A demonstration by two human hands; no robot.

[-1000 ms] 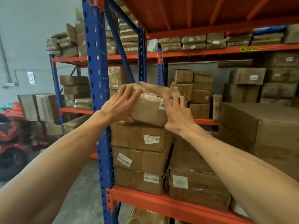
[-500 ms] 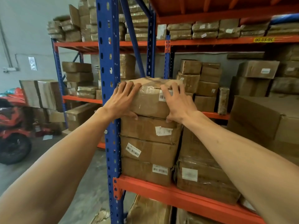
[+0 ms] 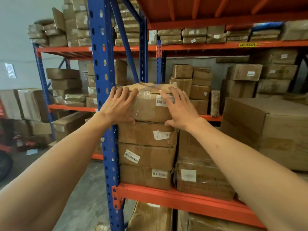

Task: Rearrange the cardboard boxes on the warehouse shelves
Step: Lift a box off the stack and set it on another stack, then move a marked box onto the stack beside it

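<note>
A taped brown cardboard box (image 3: 148, 108) with a barcode label sits on top of a stack of three similar boxes (image 3: 143, 155) at the left end of the orange shelf (image 3: 166, 196). My left hand (image 3: 119, 105) lies on the box's left front face, fingers over its top edge and thumb at its bottom edge. On the right front my right hand (image 3: 178, 110) does the same and partly covers the label. Both hands hold the box from the front.
A blue upright post (image 3: 101, 64) stands right beside the stack on the left. A plastic-wrapped box (image 3: 200, 179) and a large carton (image 3: 266, 124) fill the shelf to the right. More boxes crowd the rear shelves and the level above. A red vehicle (image 3: 5, 147) is parked on the floor at far left.
The box was tilted and raised in my hands; now it rests level on the stack, further back. My fingers have flattened against its front.
</note>
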